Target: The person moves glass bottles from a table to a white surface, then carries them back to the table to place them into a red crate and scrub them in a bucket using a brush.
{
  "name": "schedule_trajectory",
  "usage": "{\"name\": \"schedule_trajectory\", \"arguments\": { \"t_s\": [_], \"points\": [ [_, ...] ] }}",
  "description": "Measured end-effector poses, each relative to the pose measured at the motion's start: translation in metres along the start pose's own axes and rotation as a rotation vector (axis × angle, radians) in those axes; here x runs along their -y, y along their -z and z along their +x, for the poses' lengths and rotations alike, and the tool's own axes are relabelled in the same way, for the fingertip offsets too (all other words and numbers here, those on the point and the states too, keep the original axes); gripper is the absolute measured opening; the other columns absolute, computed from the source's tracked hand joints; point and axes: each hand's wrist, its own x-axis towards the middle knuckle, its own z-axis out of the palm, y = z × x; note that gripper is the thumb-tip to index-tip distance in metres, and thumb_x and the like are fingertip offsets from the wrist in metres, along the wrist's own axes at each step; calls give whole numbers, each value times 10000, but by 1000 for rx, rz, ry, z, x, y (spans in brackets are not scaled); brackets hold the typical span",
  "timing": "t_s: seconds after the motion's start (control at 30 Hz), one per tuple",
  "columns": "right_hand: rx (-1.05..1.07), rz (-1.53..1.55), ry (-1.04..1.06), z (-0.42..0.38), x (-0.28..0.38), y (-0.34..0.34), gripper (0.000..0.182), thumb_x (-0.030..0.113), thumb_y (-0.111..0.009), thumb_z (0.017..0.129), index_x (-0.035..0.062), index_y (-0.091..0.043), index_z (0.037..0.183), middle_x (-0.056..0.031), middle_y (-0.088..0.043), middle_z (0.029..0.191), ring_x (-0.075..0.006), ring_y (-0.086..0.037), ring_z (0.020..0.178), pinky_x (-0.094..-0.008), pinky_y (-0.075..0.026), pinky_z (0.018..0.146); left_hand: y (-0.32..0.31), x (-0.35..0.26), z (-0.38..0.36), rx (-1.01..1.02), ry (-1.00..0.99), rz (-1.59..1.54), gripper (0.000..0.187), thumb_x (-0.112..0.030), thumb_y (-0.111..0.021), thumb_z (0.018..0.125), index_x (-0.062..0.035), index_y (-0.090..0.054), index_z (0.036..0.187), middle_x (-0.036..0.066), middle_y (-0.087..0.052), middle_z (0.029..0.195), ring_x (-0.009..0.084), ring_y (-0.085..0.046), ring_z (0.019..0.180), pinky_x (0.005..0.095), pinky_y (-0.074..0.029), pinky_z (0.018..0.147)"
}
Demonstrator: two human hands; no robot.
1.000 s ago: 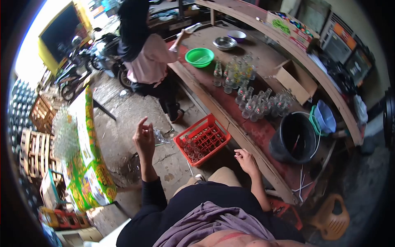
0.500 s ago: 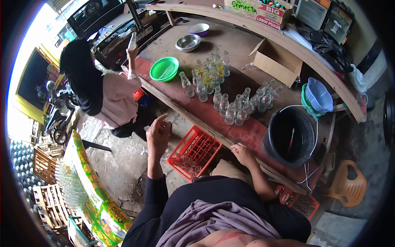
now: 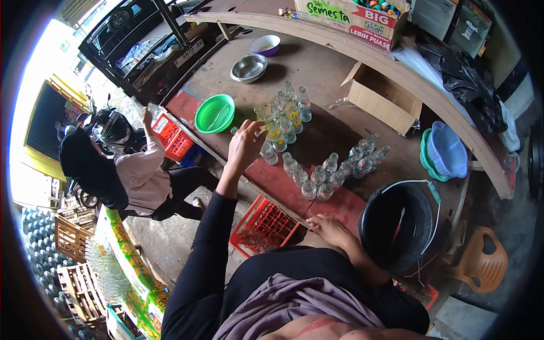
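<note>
My left hand reaches over the table's near edge at the left end of a group of glass bottles. Its fingers are bent but apart, close to the bottle necks, and it partly covers the bottles behind it; I see no bottle held in it. My right hand rests at the wooden table edge with its fingers curled together. Whatever lies inside those fingers, if anything, is hidden. Between my hands and a little farther in stands a second group of clear bottles, all upright.
A black bucket stands by my right hand. A green basin, metal bowls and an open cardboard box are on the table. Below its edge sits a red crate. A co-worker stands at the left, one arm raised.
My left hand has moved forward and right, from beside the table to the bottles. My right hand stays at the edge. The co-worker has shifted down and left in view, partly as my head turned.
</note>
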Motion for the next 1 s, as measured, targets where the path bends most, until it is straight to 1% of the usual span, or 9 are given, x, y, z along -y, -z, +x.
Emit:
{"name": "schedule_trajectory", "arguments": {
  "t_s": [0.07,0.23,0.37,0.47,0.6,0.67,0.8,0.9,1.0],
  "points": [
    [1,67,120,1,14,24,282,168,-604,875,48,-596,1129,-146,-616,1071,-332,-616,951,-398,-498,800,-22,14,16,49,-15,171,274,-161,-671,828,-52,-638,1077,127,-594,935,256,-639,744,366,-501,654],
    [-7,98,261,0,46,102,260,104,-602,884,30,-599,1133,-140,-628,1045,-219,-658,866,-341,-531,785,-60,37,40,88,65,441,440,-318,-679,812,-72,-568,1161,186,-590,959,352,-627,854,436,-508,697],
    [-30,-44,290,23,48,163,253,131,-601,890,39,-608,1125,-123,-615,971,-261,-645,853,-365,-514,758,-86,59,42,113,101,376,370,-334,-664,817,-80,-520,1045,167,-635,816,367,-643,757,477,-493,624],
    [-20,-174,356,84,46,196,229,178,-588,893,40,-616,1073,-131,-610,977,-301,-630,877,-394,-502,763,-89,30,33,252,255,413,385,-347,-640,826,-107,-501,1093,173,-645,769,374,-644,706,487,-485,590],
    [-60,-270,408,175,37,200,243,204,-611,876,48,-611,1061,-143,-619,985,-332,-627,929,-416,-506,773,-108,25,20,259,292,502,264,-245,-536,835,-91,-533,1050,164,-644,712,337,-664,667,483,-506,564],
    [-211,-382,460,229,24,190,336,141,-617,871,42,-553,1186,-140,-600,1036,-292,-633,929,-403,-505,795,-121,42,8,267,273,439,246,-224,-487,840,-93,-571,1031,156,-650,702,329,-667,637,476,-516,547],
    [-371,-539,354,296,38,172,454,242,-588,896,139,-434,1311,-146,-511,1138,-361,-601,962,-456,-509,788,-127,40,-5,77,116,401,212,-206,-523,832,-93,-583,1002,146,-635,655,313,-647,550,446,-495,456],
    [-361,-645,349,320,40,163,425,271,-578,903,143,-455,1289,-152,-500,1107,-355,-606,942,-457,-516,753,-123,40,-8,77,137,362,268,-312,-587,863,-74,-470,898,143,-593,652,339,-631,608,464,-462,488],
    [-369,-715,305,330,39,161,359,293,-567,910,131,-489,1220,-169,-503,1094,-363,-612,942,-472,-515,737,-114,51,-12,68,126,320,266,-267,-610,843,-71,-485,971,126,-584,635,345,-623,572,460,-455,472]
  ]
}}
